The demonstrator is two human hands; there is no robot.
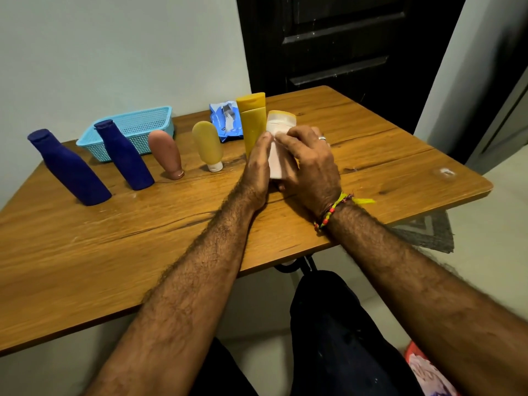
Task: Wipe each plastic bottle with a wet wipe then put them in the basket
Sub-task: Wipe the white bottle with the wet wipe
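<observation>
Both hands meet over the middle of the wooden counter [357,124], working on a pale yellow plastic bottle [281,117] whose top shows above the fingers. The left hand [258,167] steadies its left side with fingers extended along it, while the right hand [310,161] curls round the bottle with a white wet wipe [276,164] pressed against its front — so the wiping step appears to be in hand on this bottle, and none has gone into the light blue perforated plastic basket [130,132] yet, as far as the view shows. The basket sits at the far left by the wall, well apart from the hands. Between them stand a tall mustard-yellow bottle [253,121] just beside the hands, a small yellow tube on its white cap [208,144], a pinkish-brown tube [167,154] and two dark blue bottles [124,155] [67,167], all upright in a row. A blue packet of wipes [225,118] lies behind the row. The next move likely calls for lifting the wiped bottle up and over that row — a low sweep leftward could topple the narrow-footed tubes. The near half of the counter offers open room; its right edge is near the right wrist.
</observation>
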